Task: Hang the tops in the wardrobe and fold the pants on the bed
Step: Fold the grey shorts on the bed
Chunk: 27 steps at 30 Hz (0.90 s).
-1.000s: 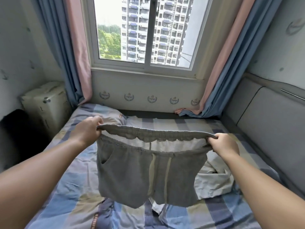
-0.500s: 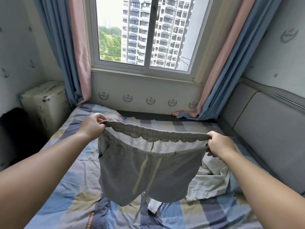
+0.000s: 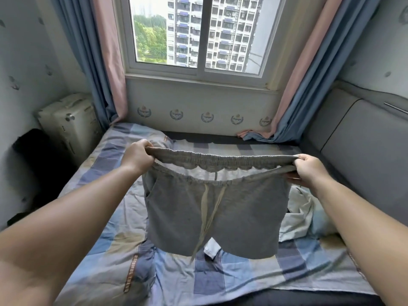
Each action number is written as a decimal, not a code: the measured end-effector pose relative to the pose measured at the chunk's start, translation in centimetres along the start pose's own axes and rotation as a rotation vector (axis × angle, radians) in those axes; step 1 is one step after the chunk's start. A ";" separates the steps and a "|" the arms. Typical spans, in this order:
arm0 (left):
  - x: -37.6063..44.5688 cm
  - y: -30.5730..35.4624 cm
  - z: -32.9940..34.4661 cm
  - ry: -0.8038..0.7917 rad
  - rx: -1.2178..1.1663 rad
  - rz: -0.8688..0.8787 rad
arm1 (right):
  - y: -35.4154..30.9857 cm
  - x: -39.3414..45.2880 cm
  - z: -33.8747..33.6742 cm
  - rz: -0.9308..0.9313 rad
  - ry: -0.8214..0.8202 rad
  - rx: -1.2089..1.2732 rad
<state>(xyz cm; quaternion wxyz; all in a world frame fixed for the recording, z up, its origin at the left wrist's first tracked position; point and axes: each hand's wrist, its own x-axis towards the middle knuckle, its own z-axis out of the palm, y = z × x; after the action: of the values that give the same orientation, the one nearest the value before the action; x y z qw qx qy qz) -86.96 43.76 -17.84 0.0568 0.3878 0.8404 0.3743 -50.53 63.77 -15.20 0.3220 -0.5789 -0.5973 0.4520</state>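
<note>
Head view: grey shorts [image 3: 217, 213] held up in the air above the checked bed [image 3: 106, 237], waistband stretched wide. Left hand [image 3: 138, 156] and right hand [image 3: 309, 170] each grip a waistband end, fingers curled. Pale garment [image 3: 302, 213] lies crumpled on bed, right of shorts.

A dark stripe on the bed cover [image 3: 132, 272] carries orange block letters running along its length, too blurred to read with certainty. The crest emblems [image 3: 207, 117] on the wall beneath the window show no legible lettering.
</note>
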 end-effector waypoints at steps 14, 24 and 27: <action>-8.1 -6.7 3.3 -0.357 -0.025 -0.224 | 10.7 -6.9 -3.2 0.223 0.030 -0.078; -4.6 -1.0 4.8 -0.640 0.162 -0.284 | 11.8 -2.3 -5.1 0.284 0.164 -0.042; -3.3 -1.4 7.7 -0.662 0.213 -0.315 | 13.5 0.6 -3.4 0.366 0.152 -0.069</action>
<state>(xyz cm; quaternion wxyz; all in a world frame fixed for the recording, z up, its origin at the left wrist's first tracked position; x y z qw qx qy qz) -82.51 45.44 -24.92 0.3413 0.3575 0.8601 0.1260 -42.10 63.83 -26.27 0.2586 -0.7210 -0.4714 0.4371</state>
